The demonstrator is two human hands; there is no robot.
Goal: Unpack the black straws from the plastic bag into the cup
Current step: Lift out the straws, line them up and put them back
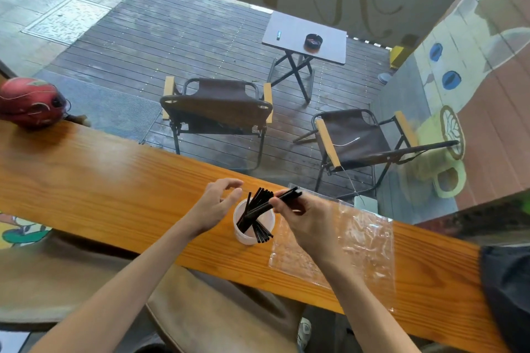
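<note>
The right hand point(304, 221) pinches a few black straws point(282, 198) between thumb and fingers, their far ends poking past its fingertips and their near ends angled down into the white cup point(243, 235) just beside it. More straws already stand fanned in that cup (some lean over the rim nearest the wrist). The left hand point(215, 203) hovers on the cup's other side, fingers curled and parted, gripping nothing; whether a fingertip brushes the rim cannot be told. Under and beyond the right wrist lies the clear plastic bag point(364, 241), flattened and crinkled on the wooden counter point(100, 186). Well away from the left hand, a red helmet point(30, 102) rests at the counter's far end.
</note>
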